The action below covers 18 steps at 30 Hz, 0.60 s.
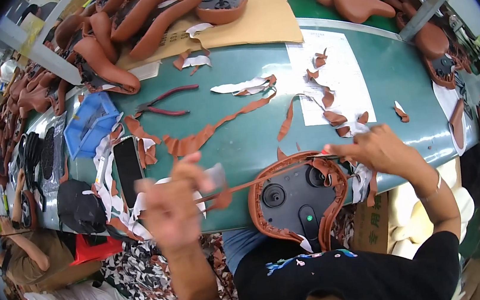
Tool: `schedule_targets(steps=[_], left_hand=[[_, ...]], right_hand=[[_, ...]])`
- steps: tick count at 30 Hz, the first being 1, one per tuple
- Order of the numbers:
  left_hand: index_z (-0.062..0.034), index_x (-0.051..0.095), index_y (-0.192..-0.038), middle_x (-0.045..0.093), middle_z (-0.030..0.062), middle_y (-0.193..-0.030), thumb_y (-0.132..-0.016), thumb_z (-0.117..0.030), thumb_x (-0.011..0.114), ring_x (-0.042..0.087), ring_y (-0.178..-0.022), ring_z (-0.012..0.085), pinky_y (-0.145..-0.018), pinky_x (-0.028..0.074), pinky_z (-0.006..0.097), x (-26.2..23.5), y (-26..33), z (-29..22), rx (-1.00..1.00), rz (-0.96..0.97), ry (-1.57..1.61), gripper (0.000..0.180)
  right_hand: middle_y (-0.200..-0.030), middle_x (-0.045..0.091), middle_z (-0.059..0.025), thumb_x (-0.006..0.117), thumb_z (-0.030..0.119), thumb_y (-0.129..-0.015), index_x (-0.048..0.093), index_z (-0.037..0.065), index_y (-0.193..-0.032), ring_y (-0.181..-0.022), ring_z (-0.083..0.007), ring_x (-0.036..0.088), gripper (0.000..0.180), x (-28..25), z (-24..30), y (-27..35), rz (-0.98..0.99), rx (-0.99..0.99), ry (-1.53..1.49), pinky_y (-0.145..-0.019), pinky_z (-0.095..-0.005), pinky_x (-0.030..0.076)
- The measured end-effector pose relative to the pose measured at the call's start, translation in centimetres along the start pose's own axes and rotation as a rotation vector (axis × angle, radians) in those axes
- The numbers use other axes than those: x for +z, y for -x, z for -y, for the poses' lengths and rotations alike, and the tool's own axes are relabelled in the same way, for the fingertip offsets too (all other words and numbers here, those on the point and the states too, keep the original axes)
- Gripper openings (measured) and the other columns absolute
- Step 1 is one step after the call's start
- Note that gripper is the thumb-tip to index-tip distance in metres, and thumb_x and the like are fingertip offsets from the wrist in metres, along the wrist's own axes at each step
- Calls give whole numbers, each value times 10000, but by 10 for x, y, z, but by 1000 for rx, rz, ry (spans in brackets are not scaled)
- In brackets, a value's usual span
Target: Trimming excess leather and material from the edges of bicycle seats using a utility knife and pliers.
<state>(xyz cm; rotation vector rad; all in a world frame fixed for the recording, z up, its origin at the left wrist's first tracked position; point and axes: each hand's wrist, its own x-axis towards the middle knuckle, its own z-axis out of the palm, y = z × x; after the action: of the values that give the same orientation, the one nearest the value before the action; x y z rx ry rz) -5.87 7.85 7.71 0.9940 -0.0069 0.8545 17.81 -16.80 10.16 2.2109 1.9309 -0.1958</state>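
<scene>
An upturned bicycle saddle [297,200] with a black plastic underside and a brown leather rim rests against my body at the table edge. My left hand [177,202] pinches a long brown leather strip [238,187] and pulls it taut to the left, away from the saddle. My right hand [374,148] sits at the saddle's upper right rim, gripping a small red-tipped tool [325,151] where the strip leaves the rim.
Green table [250,136] strewn with brown leather offcuts, white paper scraps, red-handled pliers [165,102], a black phone [128,169], a blue tray [90,123], a black cap [79,206]. Brown saddles piled at back on cardboard [260,18]. Other people sit at left and right.
</scene>
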Motion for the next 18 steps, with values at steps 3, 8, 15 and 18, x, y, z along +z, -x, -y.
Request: schedule_targets(steps=[3, 8, 15, 18], left_hand=[[-122, 377, -463, 480, 23, -490, -995, -389, 200, 571, -784, 195, -590, 482, 336, -28, -27, -67, 239, 59, 354, 621], [-41, 647, -835, 605, 102, -755, -841, -253, 599, 572, -746, 246, -721, 440, 397, -51, -33, 36, -296, 607, -898, 217], [-62, 585, -782, 516, 86, -643, -887, -278, 570, 509, -623, 196, -613, 425, 325, 64, -28, 121, -163, 886, -401, 241], [-99, 402, -708, 344, -12, -560, -956, -302, 475, 305, -465, 84, -443, 295, 241, 93, -53, 104, -561, 10, 16, 329]], right_hand=[[-601, 543, -56, 608, 154, -804, 452, 282, -1314, -549, -241, 581, 548, -7, 29, 34, 111, 167, -92, -491, -363, 369], [-590, 556, -78, 582, 177, -831, 472, 212, -1298, -516, -267, 564, 481, -3, 45, 53, 56, 243, -204, -481, -378, 348], [-607, 566, -79, 595, 180, -816, 491, 204, -1280, -552, -295, 572, 476, 13, 29, 61, -4, 204, -306, -540, -402, 386], [-726, 593, -141, 607, 156, -810, 458, 174, -1307, -529, -280, 581, 520, 39, 41, 95, -221, 215, -108, -448, -387, 397]])
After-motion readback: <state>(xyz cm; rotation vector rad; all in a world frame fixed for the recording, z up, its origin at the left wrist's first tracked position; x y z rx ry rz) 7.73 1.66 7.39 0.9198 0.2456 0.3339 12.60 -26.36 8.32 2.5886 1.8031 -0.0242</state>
